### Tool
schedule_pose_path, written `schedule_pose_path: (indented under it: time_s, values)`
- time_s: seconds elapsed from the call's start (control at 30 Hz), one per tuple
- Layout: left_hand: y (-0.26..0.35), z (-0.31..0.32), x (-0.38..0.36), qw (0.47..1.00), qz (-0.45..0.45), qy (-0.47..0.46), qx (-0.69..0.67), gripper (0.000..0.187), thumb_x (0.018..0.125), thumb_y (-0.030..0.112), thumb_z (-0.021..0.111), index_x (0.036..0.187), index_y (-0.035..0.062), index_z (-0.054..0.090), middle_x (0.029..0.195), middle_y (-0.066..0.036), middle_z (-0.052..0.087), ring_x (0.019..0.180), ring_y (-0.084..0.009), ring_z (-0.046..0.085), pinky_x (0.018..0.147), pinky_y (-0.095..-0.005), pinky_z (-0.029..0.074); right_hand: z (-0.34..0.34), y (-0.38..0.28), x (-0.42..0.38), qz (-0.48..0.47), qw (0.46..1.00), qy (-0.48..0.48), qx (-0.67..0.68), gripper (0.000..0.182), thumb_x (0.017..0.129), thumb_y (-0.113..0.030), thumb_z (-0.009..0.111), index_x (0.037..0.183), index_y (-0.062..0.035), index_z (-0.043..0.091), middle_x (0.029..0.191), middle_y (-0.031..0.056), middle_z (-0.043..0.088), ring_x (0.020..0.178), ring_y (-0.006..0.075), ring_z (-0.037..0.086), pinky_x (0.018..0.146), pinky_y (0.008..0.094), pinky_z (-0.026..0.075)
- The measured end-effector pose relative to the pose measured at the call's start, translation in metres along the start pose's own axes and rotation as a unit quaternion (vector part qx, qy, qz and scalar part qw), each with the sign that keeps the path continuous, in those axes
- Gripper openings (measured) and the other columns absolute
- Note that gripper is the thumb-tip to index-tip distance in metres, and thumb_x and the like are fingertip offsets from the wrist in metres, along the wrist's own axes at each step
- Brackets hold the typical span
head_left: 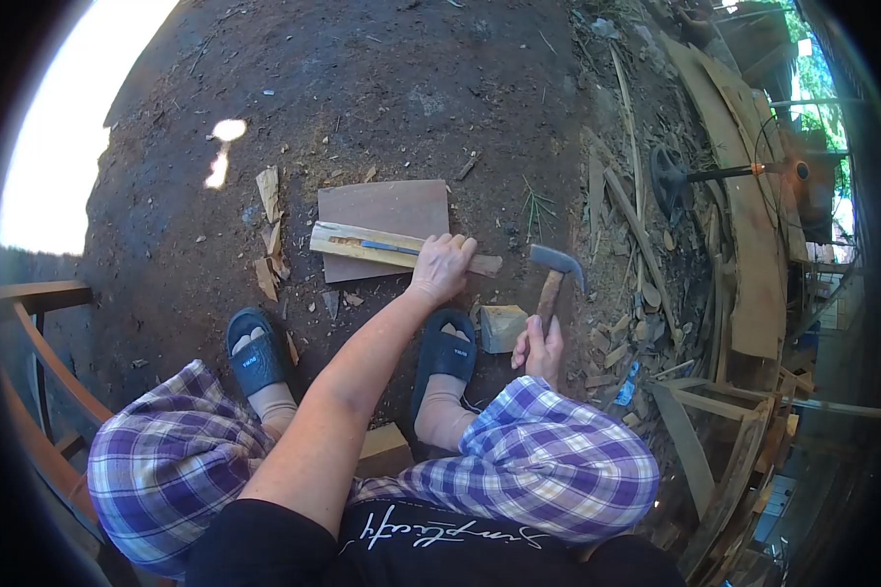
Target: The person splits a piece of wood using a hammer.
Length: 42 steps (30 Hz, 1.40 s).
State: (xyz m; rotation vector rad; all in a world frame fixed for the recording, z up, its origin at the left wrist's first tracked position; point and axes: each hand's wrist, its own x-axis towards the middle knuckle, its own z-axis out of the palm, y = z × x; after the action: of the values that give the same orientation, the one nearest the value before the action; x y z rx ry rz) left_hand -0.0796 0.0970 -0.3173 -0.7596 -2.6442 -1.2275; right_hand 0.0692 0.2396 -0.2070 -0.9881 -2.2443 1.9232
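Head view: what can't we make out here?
All in the head view:
Chisel: middle covered by the left hand.
Hammer: lower handle covered by the right hand.
Right forearm: behind the plaid-covered right knee.
Wood block between the legs: partly behind plaid cloth.
Wooden frame, left: cut off by dark lens edge.

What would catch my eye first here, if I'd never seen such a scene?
Probably the steel-headed hammer with a wooden handle, held in the right grip, right of centre. Next, mid-picture, the left grip is closed over a narrow bluish metal chisel lying along a long, pale wooden bar. Purple-and-white plaid cloth over the knees stands out below.
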Motion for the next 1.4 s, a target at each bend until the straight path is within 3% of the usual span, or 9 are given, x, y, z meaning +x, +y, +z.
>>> schedule_pose_path:
  time_s: [0.23,0.33,0.43,0.67,1.0,1.2,1.3,1.37,1.4]
  values:
    - [-0.008,-0.082,0.054,0.981,-0.083,0.004,-0.176,0.024,0.074,0.020,0.073,0.091,0.0103,0.059,0.084,-0.014,0.067,0.082,-0.0340,0.067,0.071,-0.0440,0.053,-0.002,0.012,-0.007,0.023,0.998,0.022,0.046,0.023,0.100,-0.032,0.051,0.096,-0.0093,0.046,0.057,0.0000,0.046,0.040,0.0066,0.042,0.036,0.0228,0.036]
    - [-0.023,-0.138,0.074,0.903,-0.152,0.087,-0.391,0.033,0.083,0.036,0.076,0.082,0.0068,0.061,0.072,-0.002,0.064,0.067,-0.0115,0.062,0.059,-0.0284,0.050,-0.004,0.012,-0.010,0.028,0.998,0.024,0.045,0.023,0.100,-0.032,0.052,0.096,-0.0097,0.047,0.057,-0.0005,0.046,0.040,0.0060,0.042,0.035,0.0221,0.035]
    - [-0.034,-0.174,0.066,0.886,-0.217,0.113,-0.394,0.031,0.087,0.037,0.073,0.078,0.0107,0.059,0.061,0.003,0.054,0.052,-0.0037,0.048,0.048,-0.0205,0.039,-0.002,0.015,-0.010,0.034,0.998,0.008,0.045,0.024,0.099,-0.033,0.054,0.099,-0.0096,0.048,0.057,-0.0010,0.046,0.040,0.0057,0.042,0.035,0.0218,0.035]
    - [-0.016,-0.170,0.048,0.840,-0.187,0.313,-0.402,0.032,0.090,0.030,0.071,0.070,0.0102,0.055,0.059,0.006,0.051,0.051,-0.0023,0.048,0.046,-0.0193,0.039,0.010,0.012,-0.009,0.021,0.999,-0.033,0.036,0.026,0.098,-0.034,0.055,0.101,-0.0089,0.050,0.059,-0.0015,0.047,0.041,0.0056,0.041,0.037,0.0218,0.034]
    - [-0.020,-0.164,0.042,0.852,-0.213,0.297,-0.374,0.028,0.089,0.031,0.072,0.074,0.0130,0.056,0.057,0.006,0.051,0.048,-0.0024,0.046,0.045,-0.0188,0.036,0.019,0.016,-0.002,0.001,0.993,-0.108,-0.043,0.025,0.100,-0.035,0.053,0.102,-0.0100,0.048,0.062,-0.0005,0.048,0.046,0.0062,0.044,0.041,0.0212,0.036]
    - [-0.016,-0.159,0.037,0.841,-0.204,0.340,-0.367,0.027,0.089,0.030,0.072,0.076,0.0123,0.056,0.057,0.006,0.051,0.048,-0.0025,0.047,0.046,-0.0186,0.037,0.023,0.010,-0.001,0.003,0.995,-0.094,-0.035,0.029,0.096,-0.036,0.058,0.090,-0.0091,0.051,0.058,-0.0024,0.047,0.044,0.0051,0.042,0.040,0.0215,0.033]
    - [-0.018,-0.156,0.038,0.841,-0.188,0.371,-0.345,0.031,0.090,0.025,0.071,0.071,0.0088,0.054,0.059,0.006,0.050,0.050,-0.0015,0.045,0.045,-0.0190,0.037,0.028,0.006,0.002,-0.029,0.994,-0.095,-0.033,0.029,0.096,-0.036,0.059,0.093,-0.0083,0.052,0.058,-0.0028,0.047,0.044,0.0049,0.041,0.041,0.0215,0.032]
    - [-0.017,-0.155,0.038,0.829,-0.180,0.381,-0.368,0.030,0.091,0.023,0.071,0.070,0.0094,0.053,0.058,0.006,0.049,0.048,-0.0015,0.042,0.044,-0.0189,0.036,0.030,0.007,0.005,0.005,0.994,-0.090,-0.062,0.037,0.095,-0.037,0.060,0.108,-0.0033,0.054,0.060,-0.0029,0.048,0.046,0.0050,0.042,0.041,0.0223,0.033]
    - [-0.017,-0.155,0.036,0.824,-0.209,0.382,-0.364,0.030,0.091,0.023,0.070,0.070,0.0100,0.053,0.058,0.006,0.048,0.048,-0.0013,0.042,0.044,-0.0189,0.034,0.032,0.014,0.004,0.056,0.994,-0.058,-0.072,0.057,0.095,-0.038,0.061,0.129,0.0046,0.047,0.064,-0.0022,0.050,0.050,0.0054,0.044,0.044,0.0226,0.036]
